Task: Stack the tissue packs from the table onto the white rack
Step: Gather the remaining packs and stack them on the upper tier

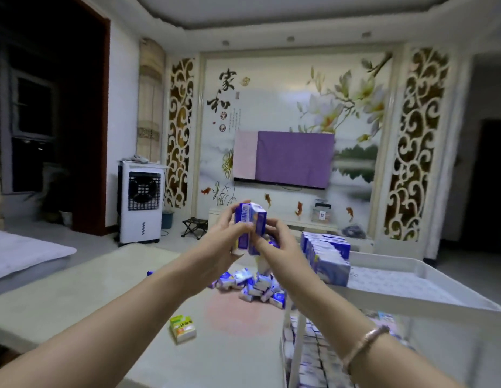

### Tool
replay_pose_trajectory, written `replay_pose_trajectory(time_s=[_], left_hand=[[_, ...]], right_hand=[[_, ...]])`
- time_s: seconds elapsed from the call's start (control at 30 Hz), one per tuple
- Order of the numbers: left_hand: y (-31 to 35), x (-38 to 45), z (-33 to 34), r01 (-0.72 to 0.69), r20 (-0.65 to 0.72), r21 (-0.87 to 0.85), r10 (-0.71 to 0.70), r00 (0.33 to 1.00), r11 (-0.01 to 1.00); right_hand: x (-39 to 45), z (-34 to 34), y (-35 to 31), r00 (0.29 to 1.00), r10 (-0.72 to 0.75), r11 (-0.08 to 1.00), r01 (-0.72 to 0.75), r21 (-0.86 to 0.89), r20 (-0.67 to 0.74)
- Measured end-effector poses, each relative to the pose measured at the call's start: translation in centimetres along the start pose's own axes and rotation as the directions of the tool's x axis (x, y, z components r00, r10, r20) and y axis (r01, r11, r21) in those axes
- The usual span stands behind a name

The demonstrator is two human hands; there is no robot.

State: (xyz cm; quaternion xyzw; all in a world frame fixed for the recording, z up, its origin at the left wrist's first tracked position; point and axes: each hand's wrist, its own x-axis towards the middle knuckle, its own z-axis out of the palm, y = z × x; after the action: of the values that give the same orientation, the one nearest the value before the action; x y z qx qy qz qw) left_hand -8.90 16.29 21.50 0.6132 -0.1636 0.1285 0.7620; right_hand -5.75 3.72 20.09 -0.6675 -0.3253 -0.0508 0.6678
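Both hands are raised in front of me, above the table. My left hand point(225, 242) grips a blue-and-white tissue pack point(243, 219) standing on end. My right hand point(277, 245) grips a second tissue pack point(258, 228) pressed against the first. Below them a loose pile of tissue packs point(252, 284) lies on the pale table point(103, 289). The white rack point(412, 287) stands at the right. A row of packs point(326, 256) stands on end along the left side of its top tray. Its lower shelf point(313, 354) is full of packs.
A yellow-green pack point(183, 329) lies alone on the table near me. Most of the rack's top tray is bare. Beyond the table are a white air cooler point(140, 203), a small folding stool point(194, 226) and a covered wall television point(284, 159).
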Motion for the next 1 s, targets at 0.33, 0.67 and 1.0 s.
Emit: replay_pose_trajectory(time_s=[0.33, 0.67, 1.0], left_hand=[[-0.5, 0.5, 8.5, -0.185, 0.042, 0.271, 0.180, 0.983, 0.945], [-2.2, 3.1, 12.3, 0.109, -0.109, 0.140, -0.094, 0.990, 0.984], [-2.4, 6.0, 14.8, 0.128, -0.070, 0.063, -0.124, 0.990, 0.990]], right_hand=[[-3.7, -8.4, -2.7, 0.997, -0.059, 0.992, 0.063, -0.112, 0.042], [-2.9, -12.1, -2.6, 0.973, -0.002, 0.997, 0.019, 0.070, -0.232], [-1.2, -14.0, -2.4, 0.988, 0.018, 0.996, -0.005, 0.087, -0.153]])
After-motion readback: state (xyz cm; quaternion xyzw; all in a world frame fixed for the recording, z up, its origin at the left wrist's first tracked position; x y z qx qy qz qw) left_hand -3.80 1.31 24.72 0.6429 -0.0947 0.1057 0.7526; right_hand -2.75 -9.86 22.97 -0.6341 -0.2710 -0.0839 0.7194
